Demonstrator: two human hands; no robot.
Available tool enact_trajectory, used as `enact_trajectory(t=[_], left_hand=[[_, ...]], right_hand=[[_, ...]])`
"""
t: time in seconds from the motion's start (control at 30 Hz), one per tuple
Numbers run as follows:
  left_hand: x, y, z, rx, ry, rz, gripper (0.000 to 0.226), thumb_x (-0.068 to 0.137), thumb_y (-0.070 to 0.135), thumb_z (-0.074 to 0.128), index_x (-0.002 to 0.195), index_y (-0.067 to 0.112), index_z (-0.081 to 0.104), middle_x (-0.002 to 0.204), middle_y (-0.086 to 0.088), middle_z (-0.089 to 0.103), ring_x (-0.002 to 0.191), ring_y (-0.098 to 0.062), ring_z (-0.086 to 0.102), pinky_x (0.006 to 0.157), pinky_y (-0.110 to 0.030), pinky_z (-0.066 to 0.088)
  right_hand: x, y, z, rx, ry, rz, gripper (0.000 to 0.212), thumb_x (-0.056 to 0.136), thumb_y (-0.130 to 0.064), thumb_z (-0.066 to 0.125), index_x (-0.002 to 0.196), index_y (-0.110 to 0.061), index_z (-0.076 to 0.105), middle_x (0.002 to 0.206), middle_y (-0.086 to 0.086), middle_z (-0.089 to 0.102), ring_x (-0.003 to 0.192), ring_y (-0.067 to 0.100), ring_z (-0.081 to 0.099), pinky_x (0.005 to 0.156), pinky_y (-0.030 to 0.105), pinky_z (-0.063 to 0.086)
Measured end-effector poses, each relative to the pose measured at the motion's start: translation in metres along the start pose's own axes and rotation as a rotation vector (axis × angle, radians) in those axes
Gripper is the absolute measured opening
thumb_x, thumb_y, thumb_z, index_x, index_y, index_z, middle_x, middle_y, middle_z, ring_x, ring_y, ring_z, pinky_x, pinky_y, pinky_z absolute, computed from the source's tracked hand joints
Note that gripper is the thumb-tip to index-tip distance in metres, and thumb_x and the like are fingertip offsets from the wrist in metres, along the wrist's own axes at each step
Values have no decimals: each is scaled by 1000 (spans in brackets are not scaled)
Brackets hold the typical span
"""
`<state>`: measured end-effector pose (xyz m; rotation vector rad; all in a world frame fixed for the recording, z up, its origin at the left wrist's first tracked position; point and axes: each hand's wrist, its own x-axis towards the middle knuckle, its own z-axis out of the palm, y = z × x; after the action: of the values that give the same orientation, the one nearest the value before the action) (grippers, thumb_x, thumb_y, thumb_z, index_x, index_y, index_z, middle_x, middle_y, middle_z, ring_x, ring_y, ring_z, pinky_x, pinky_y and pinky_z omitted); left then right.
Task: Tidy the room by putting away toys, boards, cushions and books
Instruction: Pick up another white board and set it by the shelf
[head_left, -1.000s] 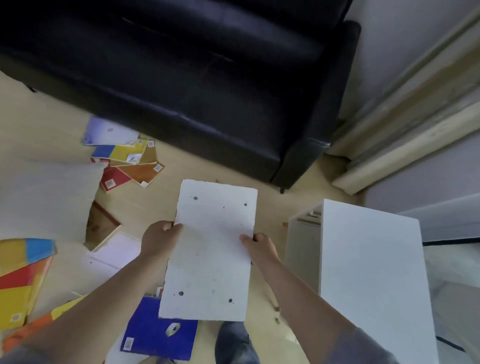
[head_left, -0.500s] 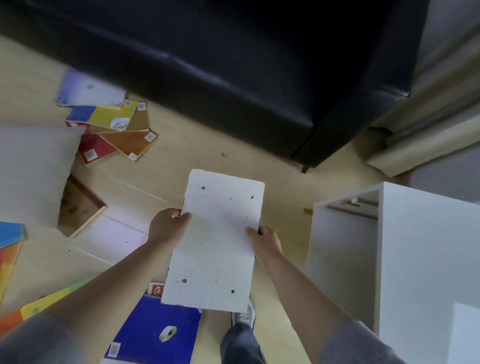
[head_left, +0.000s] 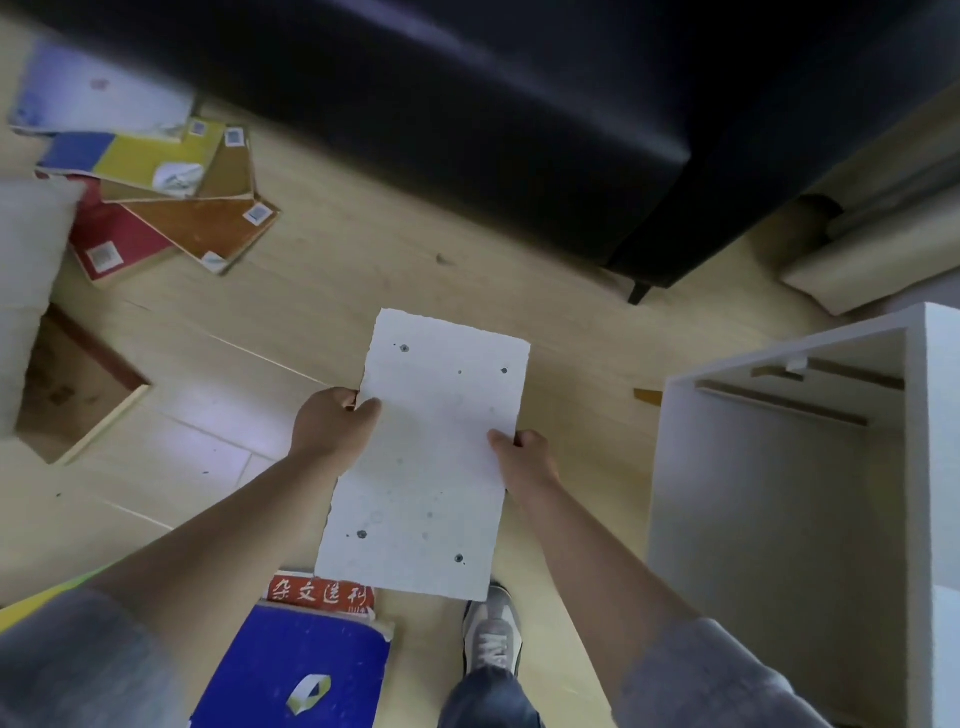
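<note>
I hold a white rectangular board (head_left: 431, 457) with small dark holes flat above the floor. My left hand (head_left: 332, 428) grips its left edge, thumb on top. Its right edge is gripped by my right hand (head_left: 524, 460). A blue book (head_left: 296, 675) and a red-titled book (head_left: 322, 595) lie on the floor beneath the board's near end. More books (head_left: 171, 208), yellow, orange, red and pale, are scattered at the upper left. A brown book (head_left: 72, 389) lies at the left, partly under a white cushion (head_left: 26, 275).
A black sofa (head_left: 467, 114) spans the top. An open white cabinet (head_left: 789, 514) stands at the right, its inside showing rails. My shoe (head_left: 491, 631) is below the board. Pale rolled material (head_left: 872, 249) lies at the upper right on the wooden floor (head_left: 363, 291).
The view has swung left and down: sofa and cabinet slid right, books at the left drew nearer. Both hands keep the same grip on the board.
</note>
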<state>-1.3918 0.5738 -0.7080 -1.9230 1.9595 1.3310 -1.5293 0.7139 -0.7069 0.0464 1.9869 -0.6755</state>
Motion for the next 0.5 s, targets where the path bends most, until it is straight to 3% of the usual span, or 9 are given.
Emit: enact_trajectory(t=[0.23,0.3,0.4,0.47,0.5], left_hand=[[13,-10,10,-2,-26,-20,28,86,22,54,71,10,34,70,-8,30,62,-21,29,56,-31,21],[10,-10,11,10,-36,-8,31,86,24,54,70,11,30,68,-5,29,61,-21,28,55,-31,21],[-3,-3,7,11,-40,17,31,79,31,52,71,11,31,68,-3,28,60,-20,27,54,-29,21],[-20,7,0,-29,-32,20,30,72,37,49,81,8,46,76,-6,41,67,-22,40,60,-29,31],[-30,11,-3,-41,-33,18,35,76,36,52,95,7,55,88,-7,52,79,-25,50,69,-30,37]], right_hand=[[17,9,8,5,16,-32,28,96,-27,51,73,-14,41,69,-3,43,59,11,41,49,24,30],[16,8,9,-18,-7,-30,17,95,-26,51,88,-11,49,77,-2,50,69,14,49,54,24,36],[6,4,8,-77,-52,1,30,94,-29,53,111,-5,49,97,4,54,84,20,53,67,27,40],[-11,0,2,-144,-47,-2,37,94,-31,51,120,-5,46,100,6,54,78,19,51,61,26,37],[-20,-1,-1,-172,-33,-6,37,95,-30,49,122,-6,45,101,6,55,75,17,50,55,25,34]])
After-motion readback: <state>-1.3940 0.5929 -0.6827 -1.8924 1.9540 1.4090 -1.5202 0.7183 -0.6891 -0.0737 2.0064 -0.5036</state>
